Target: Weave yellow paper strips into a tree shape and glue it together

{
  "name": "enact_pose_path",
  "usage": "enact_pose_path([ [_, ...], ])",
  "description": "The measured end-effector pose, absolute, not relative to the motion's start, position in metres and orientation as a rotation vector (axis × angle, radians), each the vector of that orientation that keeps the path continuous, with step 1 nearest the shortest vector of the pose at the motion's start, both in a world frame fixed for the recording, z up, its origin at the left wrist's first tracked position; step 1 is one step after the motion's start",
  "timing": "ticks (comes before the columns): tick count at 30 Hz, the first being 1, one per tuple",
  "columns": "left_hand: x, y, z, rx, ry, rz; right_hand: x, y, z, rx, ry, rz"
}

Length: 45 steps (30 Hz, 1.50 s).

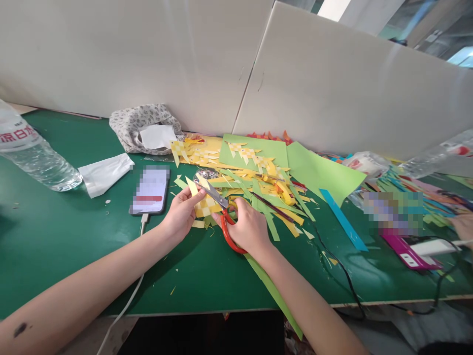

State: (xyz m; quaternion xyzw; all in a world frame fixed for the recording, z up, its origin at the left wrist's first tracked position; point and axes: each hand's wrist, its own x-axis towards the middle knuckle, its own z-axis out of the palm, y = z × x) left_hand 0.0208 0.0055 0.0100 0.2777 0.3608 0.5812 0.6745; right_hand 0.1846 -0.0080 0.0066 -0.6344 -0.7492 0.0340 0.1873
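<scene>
My left hand (179, 213) pinches a yellow and white woven paper piece (207, 206) with pointed ends, shaped like a small fish. In my right hand (250, 224) is a pair of scissors (229, 237) with red handles. Their metal blades lie across the woven piece, close to my left fingertips; whether they are fully closed I cannot tell. Just behind my hands is a small heap of googly eyes (207, 174). Several finished-looking woven paper fish (246, 154) lie on a light green sheet (271, 143) further back.
Loose yellow and green paper strips (273, 229) surround a yellow glue gun (284, 192). To the left are a phone (149, 190) on a cable, a water bottle (44, 160) and a cloth bag (129, 125). On the right, a magenta power strip (408, 252) sits near another person's hand (463, 226).
</scene>
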Motion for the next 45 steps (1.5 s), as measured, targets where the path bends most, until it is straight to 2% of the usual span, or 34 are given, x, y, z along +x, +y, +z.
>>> enact_pose_path([
  [45, 0.0211, 0.0053, 0.0050, 0.529, 0.582, 1.221, 0.1797, -0.0120, 0.0108, -1.628, -2.068, 0.070],
])
